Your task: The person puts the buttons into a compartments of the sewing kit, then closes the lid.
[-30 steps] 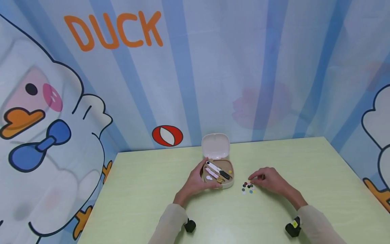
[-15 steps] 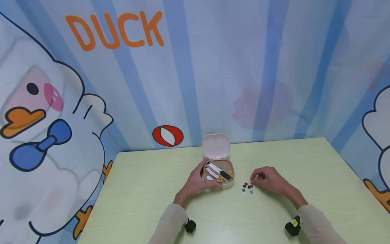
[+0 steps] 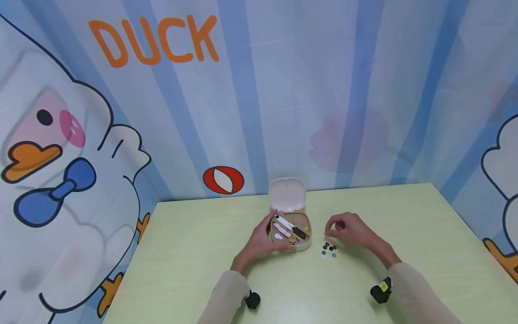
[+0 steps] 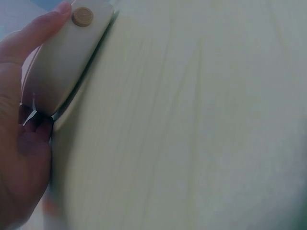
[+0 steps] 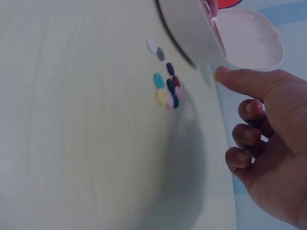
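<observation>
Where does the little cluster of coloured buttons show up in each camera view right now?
Head: cluster of small coloured buttons on the green table, right of the beige open case, below the right hand.
Left wrist: not in view.
Right wrist: upper centre, beside the case.
Shared landmark: the case.

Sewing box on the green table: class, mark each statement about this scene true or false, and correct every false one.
1. The sewing box has its lid open. True.
2. The left hand grips the side of the box. True.
3. The small coloured buttons lie inside the box. False: they sit in a cluster on the table, to the right of the box.
4. The right hand rests flat on the buttons. False: it is raised above the table just beyond them, with its fingers curled.
5. The table is red. False: it is pale green.
</observation>
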A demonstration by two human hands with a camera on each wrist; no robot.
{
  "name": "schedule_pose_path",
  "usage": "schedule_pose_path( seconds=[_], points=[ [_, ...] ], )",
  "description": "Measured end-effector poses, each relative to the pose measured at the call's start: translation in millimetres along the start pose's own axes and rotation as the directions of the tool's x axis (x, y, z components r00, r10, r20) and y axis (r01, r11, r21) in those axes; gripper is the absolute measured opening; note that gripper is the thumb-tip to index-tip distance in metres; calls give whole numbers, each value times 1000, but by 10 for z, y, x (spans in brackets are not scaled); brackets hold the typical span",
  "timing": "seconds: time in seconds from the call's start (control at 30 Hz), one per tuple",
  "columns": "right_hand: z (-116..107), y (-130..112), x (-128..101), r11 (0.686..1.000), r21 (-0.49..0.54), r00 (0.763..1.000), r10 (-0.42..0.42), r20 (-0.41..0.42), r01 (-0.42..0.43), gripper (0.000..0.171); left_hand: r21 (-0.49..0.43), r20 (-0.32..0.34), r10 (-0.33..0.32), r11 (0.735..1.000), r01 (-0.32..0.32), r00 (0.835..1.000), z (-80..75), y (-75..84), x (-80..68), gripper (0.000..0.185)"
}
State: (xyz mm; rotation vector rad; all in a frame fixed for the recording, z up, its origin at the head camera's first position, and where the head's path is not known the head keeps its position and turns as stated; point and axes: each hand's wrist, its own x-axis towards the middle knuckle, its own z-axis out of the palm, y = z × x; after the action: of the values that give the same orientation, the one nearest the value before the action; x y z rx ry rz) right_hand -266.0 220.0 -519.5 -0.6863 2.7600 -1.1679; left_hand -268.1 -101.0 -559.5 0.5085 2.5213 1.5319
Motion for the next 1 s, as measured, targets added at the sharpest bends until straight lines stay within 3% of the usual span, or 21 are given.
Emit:
schedule_pose_path(
  seconds=[0.47, 1.0],
  points=[
    [147, -199, 340, 997, 78, 1000, -5, 0, 5, 4, -3, -2, 6, 1000, -6, 1000, 17, -8, -14, 115],
    [253, -259, 453, 998, 51, 999, 46, -5, -46, 7, 2, 0, 19, 1000, -19, 1000, 4, -42, 6, 117]
  ],
)
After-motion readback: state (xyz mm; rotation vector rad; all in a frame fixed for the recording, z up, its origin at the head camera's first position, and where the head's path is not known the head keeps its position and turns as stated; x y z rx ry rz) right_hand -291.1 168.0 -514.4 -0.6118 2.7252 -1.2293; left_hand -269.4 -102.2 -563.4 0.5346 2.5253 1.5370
